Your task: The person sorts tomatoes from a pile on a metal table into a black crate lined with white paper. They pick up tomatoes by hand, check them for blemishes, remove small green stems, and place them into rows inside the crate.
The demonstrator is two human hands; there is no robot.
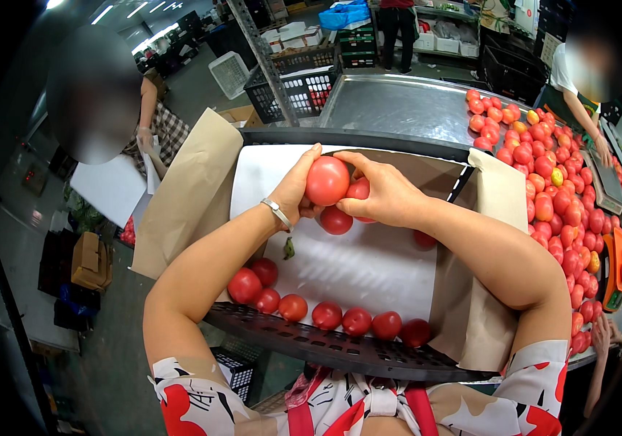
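Head view: the left hand (296, 187) is wrapped around a large tomato (327, 182) above the black plastic crate (354, 354); the right hand (394, 192) cups a second tomato (359, 190) beside it, probably for gentle support. Brown paper (189, 192) likely cushions the crate's ends.

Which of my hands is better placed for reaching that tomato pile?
Your right hand, probably: the tomato pile lies on that side, beyond the crate, and your left hand is farther off. Both hands are busy with tomatoes, though.
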